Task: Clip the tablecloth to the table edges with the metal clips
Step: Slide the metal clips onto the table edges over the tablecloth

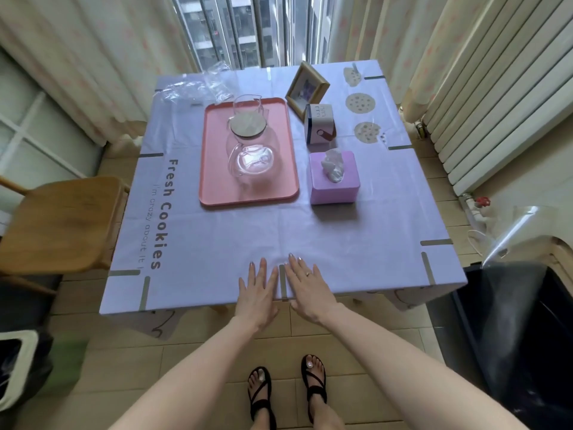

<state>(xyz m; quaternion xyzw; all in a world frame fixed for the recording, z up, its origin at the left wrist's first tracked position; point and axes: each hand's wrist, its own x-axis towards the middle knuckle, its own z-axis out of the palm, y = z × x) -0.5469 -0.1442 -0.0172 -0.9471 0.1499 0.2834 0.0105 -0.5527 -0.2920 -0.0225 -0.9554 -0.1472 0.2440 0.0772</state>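
A lilac tablecloth (pixel 217 240) printed "Fresh Cookies" covers the square table. Grey metal clips sit along its edges: one at the middle of the near edge (pixel 282 282), two at the near left corner (pixel 144 293), two at the near right corner (pixel 428 268), and others on the left (pixel 151 155) and right (pixel 400 147) edges. My left hand (pixel 257 293) and my right hand (pixel 305 288) lie flat on the cloth, one on each side of the middle near clip, fingers spread and holding nothing.
A pink tray (pixel 214 193) holds a glass pitcher (pixel 252 156) with a wooden lid. A purple tissue box (pixel 335 178), a small white box (pixel 320 124), a picture frame (pixel 305 88) and clear plastic wrapping (pixel 198 86) stand on the table. A wooden chair (pixel 62 225) is left, a radiator (pixel 496 97) right.
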